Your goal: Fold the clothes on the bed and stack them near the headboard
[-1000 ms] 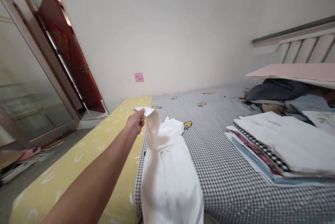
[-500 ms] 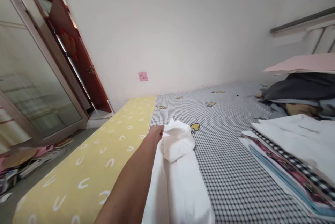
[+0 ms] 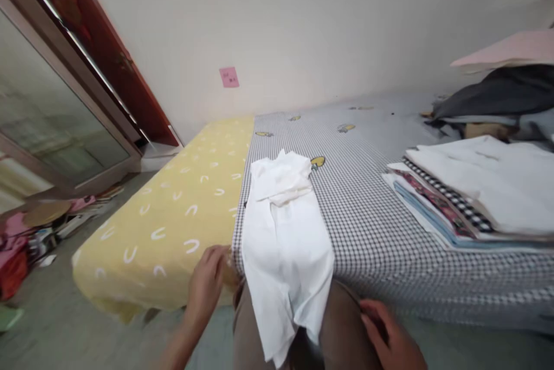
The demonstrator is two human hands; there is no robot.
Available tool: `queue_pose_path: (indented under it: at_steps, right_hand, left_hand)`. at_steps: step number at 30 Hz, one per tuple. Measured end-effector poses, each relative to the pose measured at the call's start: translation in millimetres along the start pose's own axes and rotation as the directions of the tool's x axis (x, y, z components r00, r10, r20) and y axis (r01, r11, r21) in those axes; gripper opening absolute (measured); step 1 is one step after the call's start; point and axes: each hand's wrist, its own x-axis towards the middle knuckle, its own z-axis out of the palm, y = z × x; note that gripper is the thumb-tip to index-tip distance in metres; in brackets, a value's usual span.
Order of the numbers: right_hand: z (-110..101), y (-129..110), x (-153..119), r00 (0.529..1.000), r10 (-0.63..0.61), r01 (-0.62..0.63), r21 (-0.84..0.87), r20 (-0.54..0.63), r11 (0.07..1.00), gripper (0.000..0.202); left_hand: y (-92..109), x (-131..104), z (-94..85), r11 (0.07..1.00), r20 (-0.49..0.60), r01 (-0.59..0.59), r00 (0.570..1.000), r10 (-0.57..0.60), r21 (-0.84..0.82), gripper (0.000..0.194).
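Observation:
A white garment (image 3: 288, 237), apparently a shirt, lies lengthwise on the checked sheet in front of me. Its far end is folded over into a short flap, and its near end hangs over the bed's edge between my knees. To the left of the garment, at the edge of the yellow sheet, is my left hand (image 3: 208, 277), its fingers loosely bent with nothing visible in them. My right hand (image 3: 392, 338) is beside my right knee, apart from the garment, thumb and fingers spread and holding nothing.
A stack of folded clothes (image 3: 485, 191) lies to the right on the checked sheet (image 3: 359, 208). Behind it is a dark pile (image 3: 497, 93) topped by something pink. The yellow sheet (image 3: 173, 225) covers the left side. Assorted items (image 3: 56, 220) lie on the floor at far left.
My left hand has let go of the garment's far end and drawn back to the bed edge. The folded flap lies flatter. My right hand has come into view, and the view has tilted down.

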Motion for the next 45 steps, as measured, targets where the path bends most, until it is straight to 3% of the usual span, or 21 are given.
queue_pose_path:
  at_steps: [1, 3, 5, 8, 10, 12, 14, 16, 18, 20, 23, 25, 27, 30, 32, 34, 36, 38, 41, 43, 45]
  right_hand:
    - [0.5, -3.0, -1.6, 0.992, -0.113, 0.108, -0.092, -0.057, 0.990, 0.028]
    - [2.6, -18.7, 0.1, 0.923, -0.368, 0.320, -0.311, -0.110, 0.895, 0.031]
    - [8.0, -43.0, 8.4, 0.822, -0.569, 0.489, -0.475, -0.030, 0.731, 0.037]
    - [22.5, -78.3, 28.1, 0.692, -0.689, 0.672, -0.540, 0.216, 0.506, 0.042]
    - [30.7, -92.9, 42.0, 0.628, -0.692, 0.754, -0.500, 0.357, 0.426, 0.026]
    - [31.4, -99.6, 53.8, 0.598, -0.674, 0.797, -0.413, 0.435, 0.441, 0.018]
    - [21.2, -101.3, 61.9, 0.640, -0.648, 0.767, -0.292, 0.413, 0.571, 0.023]
    - [1.9, -101.4, 64.9, 0.751, -0.594, 0.645, -0.124, 0.289, 0.754, 0.023]
    - [-20.5, -102.7, 62.3, 0.854, -0.496, 0.491, 0.076, 0.158, 0.868, 0.015]
    - [-38.9, -106.1, 54.9, 0.917, -0.386, 0.355, 0.244, 0.095, 0.903, 0.011]
    - [-50.8, -112.2, 39.2, 0.964, -0.242, 0.182, 0.393, 0.110, 0.902, 0.012]
    - [-50.1, -113.7, 28.7, 0.969, -0.192, 0.108, 0.440, 0.152, 0.892, 0.012]
    - [-46.7, -109.9, 19.4, 0.966, -0.181, 0.086, 0.431, 0.186, 0.898, 0.011]
    - [-41.9, -90.1, 5.4, 0.958, -0.206, 0.140, 0.298, 0.202, 0.944, 0.003]
    - [-39.6, -67.6, -7.2, 0.952, -0.194, 0.141, 0.225, 0.237, 0.964, 0.016]
    - [-37.6, -42.1, -23.2, 0.964, -0.083, 0.017, 0.252, 0.253, 0.968, 0.035]
    - [-34.8, -20.2, -38.7, 0.972, 0.125, -0.191, 0.353, 0.201, 0.916, 0.054]
    - [-29.3, -8.0, -47.0, 0.930, 0.335, -0.368, 0.447, 0.154, 0.815, 0.063]
    - [-11.5, -13.7, -37.7, 0.900, 0.407, -0.432, 0.447, 0.155, 0.784, 0.068]
    - [4.7, -30.6, -21.7, 0.933, 0.335, -0.360, 0.378, 0.135, 0.853, 0.066]
    - [18.3, -52.3, -7.4, 0.971, 0.221, -0.237, 0.288, 0.089, 0.928, 0.053]
  left_hand:
    - [-10.3, -26.3, 1.0, 0.986, -0.017, -0.112, 0.993, 0.115, 0.125, 0.033]
    - [-19.3, -68.7, 5.7, 0.873, -0.005, -0.305, 0.943, 0.332, 0.380, 0.039]
    - [-12.5, -92.6, 12.6, 0.722, 0.086, -0.446, 0.874, 0.478, 0.528, 0.049]
    - [13.2, -95.3, 22.6, 0.495, 0.327, -0.681, 0.712, 0.622, 0.539, 0.061]
    - [26.8, -84.8, 27.7, 0.414, 0.434, -0.779, 0.613, 0.660, 0.471, 0.045]
    - [30.9, -74.0, 30.7, 0.418, 0.477, -0.829, 0.557, 0.680, 0.371, 0.019]
    - [26.4, -67.7, 30.8, 0.505, 0.449, -0.814, 0.580, 0.679, 0.288, 0.020]
    - [18.5, -65.9, 27.1, 0.631, 0.331, -0.740, 0.670, 0.664, 0.233, 0.028]
    - [13.6, -66.4, 18.7, 0.764, 0.188, -0.626, 0.778, 0.599, 0.159, 0.034]
    - [15.2, -67.6, 6.9, 0.855, 0.119, -0.516, 0.853, 0.508, 0.051, 0.032]
    - [26.3, -73.3, -8.0, 0.907, 0.091, -0.406, 0.905, 0.416, -0.108, 0.025]
    - [31.3, -81.8, -9.6, 0.906, 0.083, -0.391, 0.909, 0.407, -0.162, 0.024]
    - [28.4, -94.8, -3.6, 0.885, 0.104, -0.450, 0.881, 0.462, -0.122, 0.027]
    - [8.8, -122.6, 11.5, 0.808, 0.176, -0.579, 0.812, 0.557, 0.113, 0.033]
    - [-8.0, -144.4, 18.7, 0.747, 0.204, -0.614, 0.789, 0.579, 0.255, 0.039]
    - [-21.0, -164.4, 20.5, 0.724, 0.214, -0.594, 0.803, 0.556, 0.351, 0.048]
    - [-26.1, -178.3, 18.5, 0.707, 0.210, -0.562, 0.823, 0.527, 0.429, 0.060]
    - [-22.0, -184.0, 16.4, 0.695, 0.184, -0.524, 0.843, 0.506, 0.492, 0.071]
    - [-3.8, -179.2, 19.9, 0.681, 0.187, -0.572, 0.810, 0.555, 0.457, 0.068]
    - [9.8, -171.6, 26.4, 0.660, 0.218, -0.644, 0.759, 0.613, 0.387, 0.049]
    - [19.7, -164.8, 32.7, 0.663, 0.213, -0.666, 0.742, 0.635, 0.342, 0.028]
